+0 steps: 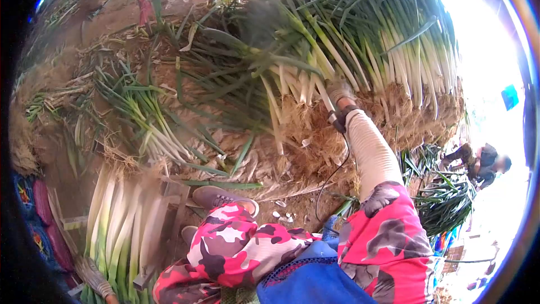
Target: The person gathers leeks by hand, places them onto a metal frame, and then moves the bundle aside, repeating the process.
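My right hand (340, 93), in a dirty work glove, reaches into a big pile of long green onions (408, 59) with white stalks and matted roots. It touches the stalks near the root end, and its fingers are hidden among them. A black band with a cable circles that wrist. Low on the left, my left hand (90, 272), in a grey ribbed glove, lies beside a bundle of green onions (121, 214) set in a frame (175, 200), roots toward the pile. Its fingers do not show clearly.
A smaller bunch of green onions (154, 126) lies on the soil-strewn sheet (247, 174). My camouflage-clad legs (236, 242) and a blue cloth (315, 278) fill the near side. At the far right another person (481, 163) bends near more onions (444, 205). Packed bags (42, 208) stand left.
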Demonstrator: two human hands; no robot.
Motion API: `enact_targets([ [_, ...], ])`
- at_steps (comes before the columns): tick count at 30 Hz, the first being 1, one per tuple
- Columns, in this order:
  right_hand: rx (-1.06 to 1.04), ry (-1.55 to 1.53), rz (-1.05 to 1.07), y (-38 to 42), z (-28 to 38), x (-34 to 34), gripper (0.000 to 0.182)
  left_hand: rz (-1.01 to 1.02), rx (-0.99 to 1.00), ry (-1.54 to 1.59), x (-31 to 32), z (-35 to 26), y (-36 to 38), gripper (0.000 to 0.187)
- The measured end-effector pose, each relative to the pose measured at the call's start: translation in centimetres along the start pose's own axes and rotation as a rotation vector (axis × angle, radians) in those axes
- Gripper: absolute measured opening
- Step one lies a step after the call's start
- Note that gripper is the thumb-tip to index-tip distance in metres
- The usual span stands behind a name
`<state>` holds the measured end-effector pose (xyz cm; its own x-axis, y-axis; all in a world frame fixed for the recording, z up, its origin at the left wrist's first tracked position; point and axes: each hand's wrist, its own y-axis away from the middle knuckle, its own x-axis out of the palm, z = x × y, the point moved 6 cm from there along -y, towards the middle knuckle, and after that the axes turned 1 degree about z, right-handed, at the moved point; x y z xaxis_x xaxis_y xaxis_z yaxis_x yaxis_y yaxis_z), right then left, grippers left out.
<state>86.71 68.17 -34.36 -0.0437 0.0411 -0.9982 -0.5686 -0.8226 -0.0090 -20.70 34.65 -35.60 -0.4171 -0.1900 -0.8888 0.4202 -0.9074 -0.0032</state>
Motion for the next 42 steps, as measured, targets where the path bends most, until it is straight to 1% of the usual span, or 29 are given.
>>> enact_targets([
  [1, -0.091, 0.083, -0.09, 1.5, 1.6, 0.3, 0.051, -0.057, 0.033, 0.007, 0.7, 0.6, -0.1, 0.045],
  [3, -0.235, 0.03, -0.164, 5.4, 4.6, 0.5, 0.049, -0.141, 0.073, 0.051, 1.1, 1.1, 0.1, 0.046],
  [4, -0.285, -0.105, -0.143, 7.2, 5.8, 0.9, 0.053, -0.168, 0.081, 0.085, 0.8, 1.1, 0.2, 0.046],
  [6, -0.22, 0.086, -0.017, 8.4, 6.9, 3.8, 0.051, -0.162, 0.055, 0.163, -0.4, 0.6, 0.4, 0.045],
  [7, -0.329, 0.009, 0.041, 10.7, 8.4, 2.3, 0.05, -0.158, 0.042, 0.178, -0.7, 0.5, 0.4, 0.044],
  [9, -0.43, 0.189, 0.024, 12.6, 9.8, 1.4, 0.037, -0.148, 0.013, 0.106, -0.8, 0.6, 0.8, 0.043],
  [10, -0.479, 0.283, 0.019, 13.2, 10.3, 1.3, 0.031, -0.123, -0.007, 0.189, 0.8, 1.6, 0.8, 0.044],
  [11, -0.476, 0.396, 0.09, 13.4, 10.5, 1.7, 0.025, -0.096, -0.025, 0.273, 2.9, 2.9, 0.4, 0.044],
  [13, -0.583, 0.102, 0.143, 14.3, 10.9, 3.6, 0.023, -0.049, -0.043, 0.407, 3.6, 3.1, -0.2, 0.047],
  [15, -0.684, -0.335, 0.193, 17.9, 11.5, 5.1, 0.023, -0.014, -0.011, 0.546, 5.7, 4.3, -0.4, 0.054],
  [16, -0.732, -0.363, 0.259, 20.4, 12.3, 4.6, 0.024, 0.02, 0.009, 0.62, 6.2, 4.3, 0.0, 0.058],
  [17, -0.776, -0.392, 0.329, 22.9, 13.2, 4.0, 0.024, -0.029, 0.044, 0.619, 6.3, 4.1, -0.3, 0.054],
  [18, -0.815, -0.152, 0.443, 24.9, 14.3, 1.8, 0.024, -0.078, 0.08, 0.616, 7.2, 4.3, -0.6, 0.051],
  [19, -0.875, -0.174, 0.597, 25.5, 14.2, 1.7, 0.03, -0.125, 0.114, 0.613, 6.2, 3.7, -0.4, 0.048],
  [21, -0.731, -0.464, 0.742, 22.3, 11.5, 5.8, 0.034, -0.216, 0.179, 0.603, 2.1, 1.7, 0.6, 0.044],
  [23, -1.127, -0.044, 0.477, 19.0, 10.2, 6.4, 0.04, -0.064, 0.176, -0.092, -5.7, -3.5, 1.6, 0.045],
  [24, -1.157, 0.118, 0.304, 16.0, 9.0, 5.3, 0.043, -0.004, 0.22, -0.413, -9.9, -6.3, 2.3, 0.045],
  [25, -1.165, 0.281, 0.131, 13.0, 7.9, 4.0, 0.045, 0.03, 0.209, -0.453, -8.7, -5.6, 2.1, 0.046],
  [26, -0.811, -0.2, 0.218, 9.1, 6.0, 2.4, 0.046, 0.064, 0.199, -0.492, -7.4, -4.8, 2.0, 0.046],
  [27, -0.505, -0.778, 0.175, 5.7, 3.5, 0.7, 0.047, 0.099, 0.191, -0.532, -6.6, -4.4, 1.9, 0.046],
  [29, -0.274, -0.641, -0.008, -2.6, -2.5, 0.5, 0.053, 0.094, 0.143, -0.463, -5.6, -3.1, 1.6, 0.045],
  [31, -0.252, 0.187, -0.265, -6.4, -5.6, -1.0, 0.057, 0.068, 0.085, -0.341, -5.2, -2.3, 1.5, 0.045],
  [32, -0.119, 0.105, -0.358, -5.6, -6.3, -3.2, 0.057, 0.059, 0.065, -0.296, -4.9, -1.9, 1.6, 0.044],
  [35, 0.107, 0.022, 0.004, -7.6, -8.6, -2.8, 0.062, 0.03, 0.033, -0.168, -4.0, -1.4, 1.8, 0.043],
  [37, 0.009, 0.134, 0.177, -9.9, -9.4, -1.2, 0.045, 0.005, 0.035, -0.073, -3.3, -0.9, 2.0, 0.043],
  [38, -0.074, 0.175, 0.176, -9.9, -8.3, -0.8, 0.038, -0.006, 0.039, -0.026, -2.5, 0.3, 3.0, 0.043],
  [40, -0.155, -0.265, -0.12, -7.5, -4.7, -3.5, 0.023, -0.035, 0.063, 0.019, -1.5, 1.7, 4.1, 0.043],
  [41, -0.195, -0.563, -0.162, -5.1, -1.4, -4.5, 0.016, -0.041, 0.097, 0.01, -0.3, 2.2, 4.2, 0.042],
  [42, -0.225, -0.866, -0.132, -3.6, 0.9, -4.2, 0.011, -0.055, 0.126, 0.001, 0.3, 2.0, 3.8, 0.042],
])
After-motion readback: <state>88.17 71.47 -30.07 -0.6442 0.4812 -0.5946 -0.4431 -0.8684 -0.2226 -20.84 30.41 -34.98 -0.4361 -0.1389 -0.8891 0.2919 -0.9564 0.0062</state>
